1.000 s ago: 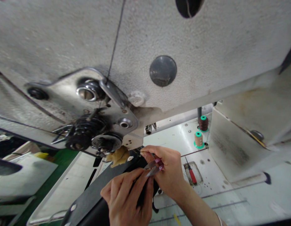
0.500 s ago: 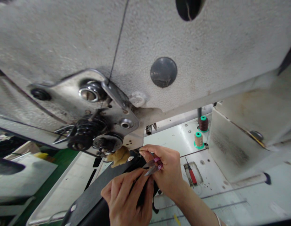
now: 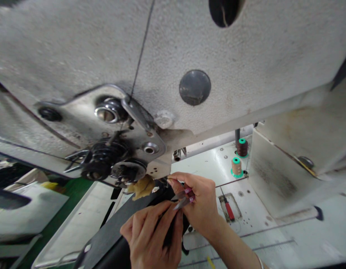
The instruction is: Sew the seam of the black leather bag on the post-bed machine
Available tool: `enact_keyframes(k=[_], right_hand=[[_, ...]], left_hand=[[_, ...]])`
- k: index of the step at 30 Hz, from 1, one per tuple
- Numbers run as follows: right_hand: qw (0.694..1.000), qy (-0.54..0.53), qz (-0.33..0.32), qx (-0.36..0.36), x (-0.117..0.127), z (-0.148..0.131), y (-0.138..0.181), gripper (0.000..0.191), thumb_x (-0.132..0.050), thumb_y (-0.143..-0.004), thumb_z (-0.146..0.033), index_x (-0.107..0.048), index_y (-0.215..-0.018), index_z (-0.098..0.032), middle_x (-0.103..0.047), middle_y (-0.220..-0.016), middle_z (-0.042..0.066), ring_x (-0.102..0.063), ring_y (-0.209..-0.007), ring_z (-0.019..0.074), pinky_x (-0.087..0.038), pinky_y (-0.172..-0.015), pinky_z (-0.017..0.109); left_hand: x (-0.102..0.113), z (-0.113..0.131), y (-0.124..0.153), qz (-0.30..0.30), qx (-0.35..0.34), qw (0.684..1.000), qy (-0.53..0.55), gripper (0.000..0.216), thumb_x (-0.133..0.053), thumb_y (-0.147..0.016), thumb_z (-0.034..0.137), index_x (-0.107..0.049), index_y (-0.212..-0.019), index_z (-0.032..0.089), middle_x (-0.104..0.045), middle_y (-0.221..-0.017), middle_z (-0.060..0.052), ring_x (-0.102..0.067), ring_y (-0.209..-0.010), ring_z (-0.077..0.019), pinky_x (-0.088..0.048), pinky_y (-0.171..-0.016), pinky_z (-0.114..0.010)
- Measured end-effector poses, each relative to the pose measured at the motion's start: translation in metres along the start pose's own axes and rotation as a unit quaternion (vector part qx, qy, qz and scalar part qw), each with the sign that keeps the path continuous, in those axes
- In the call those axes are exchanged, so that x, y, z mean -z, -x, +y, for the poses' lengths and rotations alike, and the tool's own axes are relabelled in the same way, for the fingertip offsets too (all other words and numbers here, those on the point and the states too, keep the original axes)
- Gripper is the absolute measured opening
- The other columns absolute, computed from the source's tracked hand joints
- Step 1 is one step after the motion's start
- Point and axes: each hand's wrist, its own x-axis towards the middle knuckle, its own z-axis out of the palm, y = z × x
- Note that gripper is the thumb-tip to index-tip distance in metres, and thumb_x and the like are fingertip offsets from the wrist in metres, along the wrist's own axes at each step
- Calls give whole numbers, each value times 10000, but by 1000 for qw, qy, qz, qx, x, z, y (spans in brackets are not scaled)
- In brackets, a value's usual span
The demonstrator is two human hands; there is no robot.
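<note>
My left hand is closed on a black, leather-like piece, which shows between its thumb and fingers. My right hand has small scissors with pink-purple handles tucked in its fingers; their blades point towards my left hand. The thumb and forefinger of that hand pinch together near the sewing machine's needle area, and whatever is between them is too small to make out. Just left of these fingertips, a crumpled tan scrap sits under the thread-tension parts of the sewing machine.
The machine head hangs close above both hands. Two thread spools, one brown and one tan, stand on the machine bed behind. A red-handled screwdriver lies right of my right hand. A white tray is at the left.
The view has shifted very slightly. My right hand has moved a touch to the right, with the scissors still in it; my left hand looks unmoved.
</note>
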Motion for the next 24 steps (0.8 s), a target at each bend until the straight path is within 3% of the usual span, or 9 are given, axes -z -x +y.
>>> enact_keyframes(k=[24], right_hand=[[999, 30, -24, -5, 6, 1, 0, 123, -592, -957, -249, -709, -985, -226, -702, -706, -47, -579, -559, 65, -387, -596, 186]], left_hand=[[-2, -3, 0, 10, -6, 1000, 0, 231, -744, -793, 132, -716, -992, 247, -716, -925, -32, -598, -861, -192, -387, -796, -402]])
